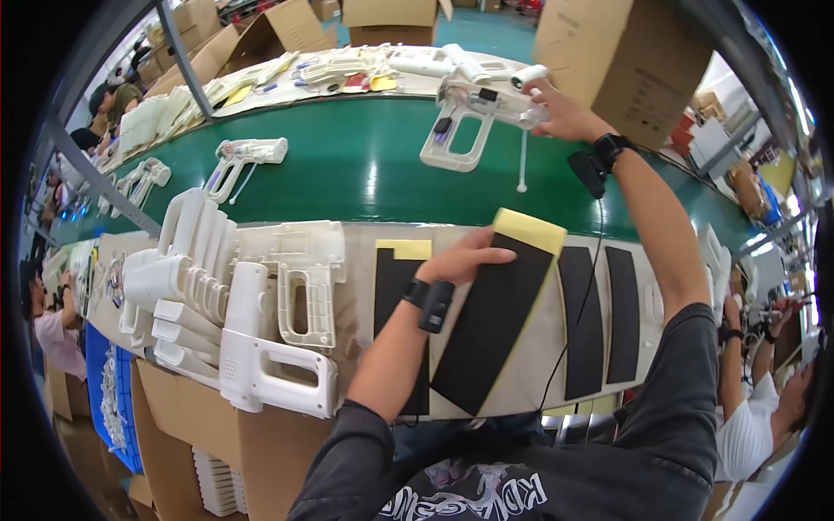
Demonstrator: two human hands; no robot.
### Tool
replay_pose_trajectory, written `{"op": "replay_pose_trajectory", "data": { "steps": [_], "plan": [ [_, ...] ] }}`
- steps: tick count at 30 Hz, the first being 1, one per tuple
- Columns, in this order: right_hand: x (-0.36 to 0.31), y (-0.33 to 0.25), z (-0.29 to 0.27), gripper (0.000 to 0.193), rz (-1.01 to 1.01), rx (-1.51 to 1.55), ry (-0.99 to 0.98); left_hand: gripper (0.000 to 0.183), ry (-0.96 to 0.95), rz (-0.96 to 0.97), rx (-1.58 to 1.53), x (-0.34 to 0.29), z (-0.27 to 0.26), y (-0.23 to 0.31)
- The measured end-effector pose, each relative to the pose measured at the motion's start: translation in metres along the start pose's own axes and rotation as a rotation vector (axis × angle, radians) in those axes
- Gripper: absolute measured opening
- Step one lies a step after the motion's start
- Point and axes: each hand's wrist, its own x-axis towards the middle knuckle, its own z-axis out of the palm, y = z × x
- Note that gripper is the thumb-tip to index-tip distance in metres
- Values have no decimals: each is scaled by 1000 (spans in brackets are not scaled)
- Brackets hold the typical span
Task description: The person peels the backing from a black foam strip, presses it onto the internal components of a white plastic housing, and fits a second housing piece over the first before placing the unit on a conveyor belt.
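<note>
My right hand (569,115) reaches out over the green conveyor belt, its fingers closed on the end of a white gun-shaped plastic housing (465,156). Small black parts and wires show inside that housing, and a thin white rod (522,165) hangs down beside it. Nearer to me, my left hand (465,259) grips the upper edge of a black foam strip sheet (491,334) with a yellow backing, the thumb lying on top. The sheet lies slanted over the workbench. Beside it are another black sheet (395,295) and two narrower black strips (582,321), (621,317).
White housing shells (278,373) are piled at the left of the bench. More housings (248,156) sit on the conveyor belt (347,165). Parts cover the far ledge. A large cardboard box (617,74) stands far right, and a blue bin (113,399) at lower left. Co-workers are at both sides.
</note>
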Motion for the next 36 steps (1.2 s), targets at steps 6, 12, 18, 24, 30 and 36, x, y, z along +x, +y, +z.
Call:
{"op": "replay_pose_trajectory", "data": {
  "steps": [6,12,18,24,30,36],
  "plan": [
    [-119,25,-65,68,38,-44,37,42,-602,390,-740,-11,-50,6],
    [-215,-1,-30,66,59,60,-139,48,-406,550,-860,-30,-83,35],
    [-259,-50,44,63,-129,196,-197,25,546,300,-300,-40,-86,50],
    [-255,-75,76,62,-106,220,-295,27,663,357,-263,-56,-93,67],
    [-253,-79,93,64,-112,210,-263,31,790,756,35,-51,-66,81],
    [-258,-89,101,68,-193,263,-229,29,627,793,-133,-34,-37,79]
  ]
}}
